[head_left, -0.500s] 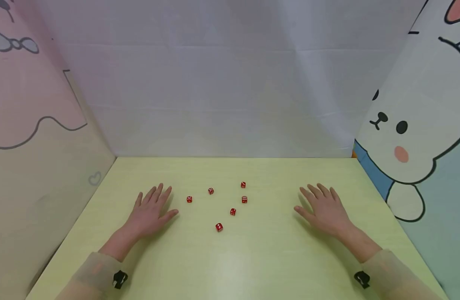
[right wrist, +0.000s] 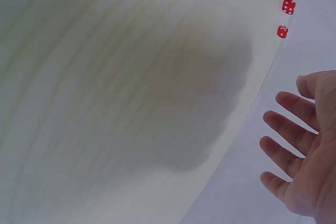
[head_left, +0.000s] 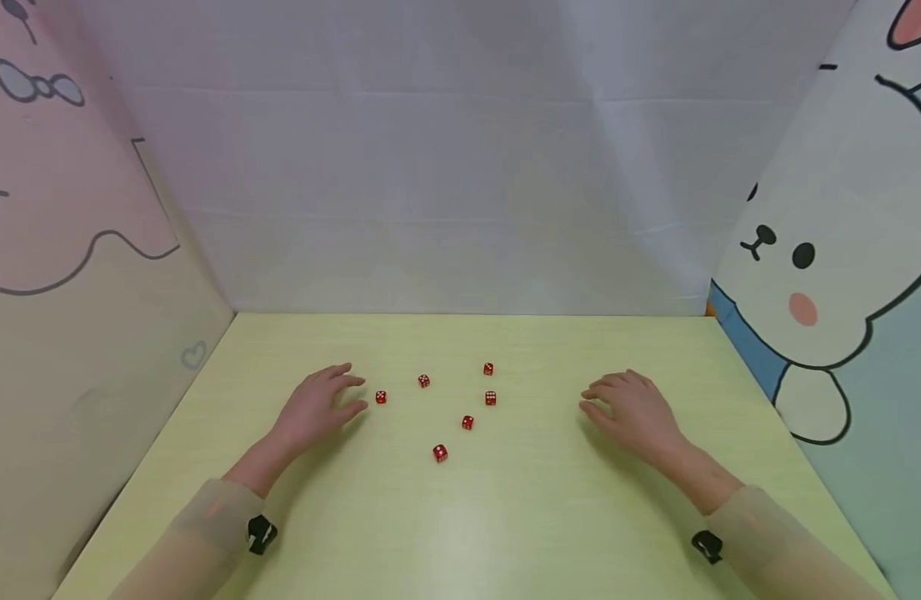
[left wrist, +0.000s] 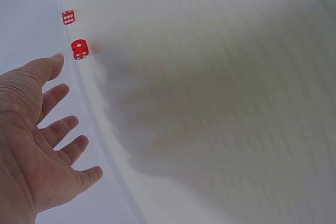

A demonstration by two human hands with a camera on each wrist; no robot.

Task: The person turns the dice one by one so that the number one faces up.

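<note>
Dice (head_left: 468, 423), six and red, on the table (head_left: 550, 500) between left grip (head_left: 315, 410) and right grip (head_left: 634, 415), both released.

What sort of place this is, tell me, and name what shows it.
Probably a screened-off tabletop booth: a pale yellow, flat table stands before a creased, whitish, sheet-like backdrop, and a pale blue side panel bears a large white cartoon animal.

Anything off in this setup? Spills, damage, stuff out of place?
Nothing stands out. Six red dice lie loosely scattered on the table, with no spill or damage visible, though they're too small to rule out fine chips. The left hand and right hand hold nothing.
</note>
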